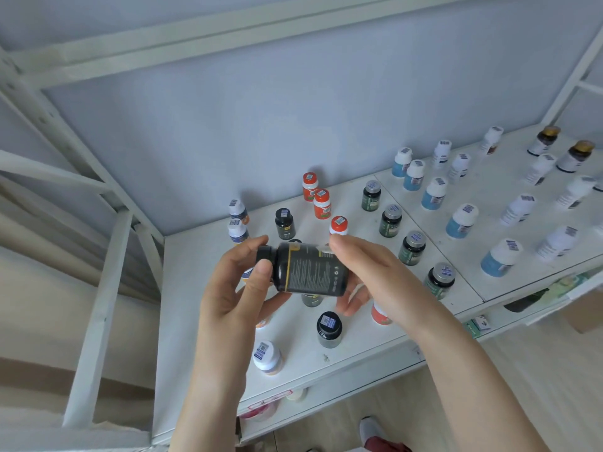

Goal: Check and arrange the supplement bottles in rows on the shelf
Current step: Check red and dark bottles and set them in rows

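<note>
Both hands hold one black bottle (310, 269) on its side, in the air above the left part of the shelf (195, 321). My left hand (235, 288) is curled round the cap end with the thumb across the neck. My right hand (375, 275) pinches the base end, fingertips on top and the other fingers underneath. The small print faces up, so this looks like the checking step.

To do it well, I judge the bottle should be rolled slowly between the fingers rather than re-gripped, so every side of the label gets read without a slip. Once read, it needs turning cap-up and setting down in line with the other black bottles: one stands at the back (285, 223) and one near the front edge (329, 329). Some bottles under my hands are hidden, so I cannot tell where the free spot is. The orange-capped bottles (321, 203) stand close by, so it should come down straight.
</note>
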